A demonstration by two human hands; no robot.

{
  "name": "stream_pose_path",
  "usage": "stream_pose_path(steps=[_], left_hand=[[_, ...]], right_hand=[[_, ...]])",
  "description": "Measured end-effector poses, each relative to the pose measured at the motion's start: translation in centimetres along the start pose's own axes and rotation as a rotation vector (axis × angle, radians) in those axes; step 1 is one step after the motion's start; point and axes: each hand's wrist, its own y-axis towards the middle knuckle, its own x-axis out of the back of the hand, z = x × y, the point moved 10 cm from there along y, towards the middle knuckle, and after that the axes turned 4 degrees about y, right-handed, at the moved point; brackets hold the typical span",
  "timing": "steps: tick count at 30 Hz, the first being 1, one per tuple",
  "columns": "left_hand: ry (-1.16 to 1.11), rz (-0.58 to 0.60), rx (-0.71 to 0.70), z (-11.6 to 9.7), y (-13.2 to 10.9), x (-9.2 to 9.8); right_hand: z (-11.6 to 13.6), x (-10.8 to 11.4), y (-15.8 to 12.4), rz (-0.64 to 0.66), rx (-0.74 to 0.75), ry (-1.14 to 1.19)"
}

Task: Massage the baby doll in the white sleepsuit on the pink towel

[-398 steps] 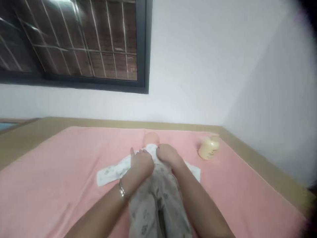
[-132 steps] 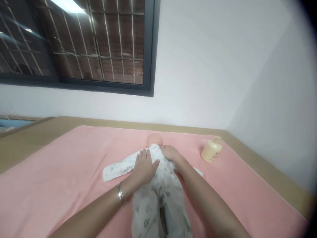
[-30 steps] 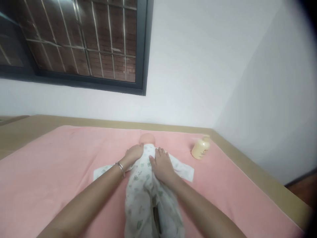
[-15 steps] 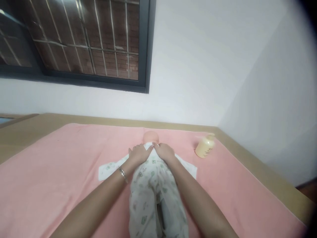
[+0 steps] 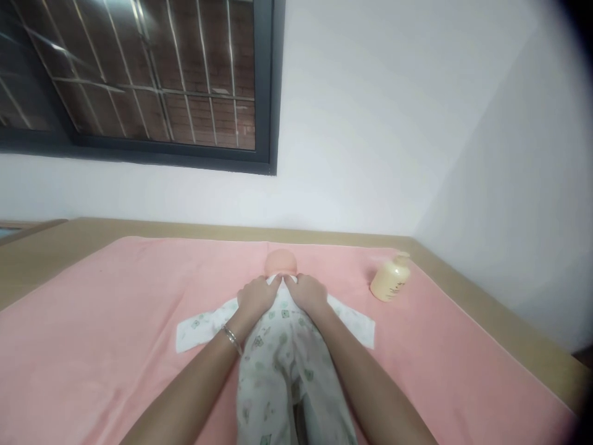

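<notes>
A baby doll lies lengthwise in front of me; its round, bare head (image 5: 280, 262) points toward the wall, with no facial features showing. It wears a white printed baby outfit (image 5: 269, 364), sleeves spread out to both sides and legs toward me. Both hands are closed around its upper body just below the neck. My left hand (image 5: 256, 298), with a silver bracelet at the wrist, grips the left side. On the right side, my right hand (image 5: 309, 294) mirrors it. The thumbs nearly meet at the collar. Most of the other fingers are hidden.
A pink cloth (image 5: 115, 309) covers much of the tan surface (image 5: 467, 309) under the doll. To the right of the doll stands a cream pump bottle (image 5: 390, 280). Beyond are a white wall (image 5: 352, 154) and a dark-framed barred window (image 5: 266, 111).
The view has shifted slightly, so the doll's head and the bottle sit a little lower in the picture. Both thumbs have drawn slightly together at the collar; the grip continues.
</notes>
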Motion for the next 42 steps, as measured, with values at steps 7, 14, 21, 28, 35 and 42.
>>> stream_pose_path(steps=[7, 14, 21, 28, 35, 42], left_hand=[[0.026, 0.001, -0.003, 0.1, 0.3, -0.4], [0.008, -0.003, -0.009, 0.3, 0.4, -0.7], [0.045, -0.013, 0.001, 0.0, 0.2, -0.4], [0.122, -0.090, -0.047, -1.2, -1.4, 1.7], [0.316, -0.347, -0.257, -5.8, -7.8, 2.0], [0.296, -0.422, -0.775, -10.1, -16.0, -1.2]], right_hand=[[-0.3, -0.4, 0.2, 0.004, 0.002, 0.003], [-0.7, -1.2, 0.6, 0.048, 0.010, 0.035], [-0.7, -1.1, 0.5, 0.078, -0.015, 0.057], [-0.6, -0.8, 0.3, 0.068, -0.011, 0.067], [-0.3, 0.1, -0.3, 0.116, 0.112, 0.187], [4.5, 8.4, -3.8, -0.134, 0.599, 0.215]])
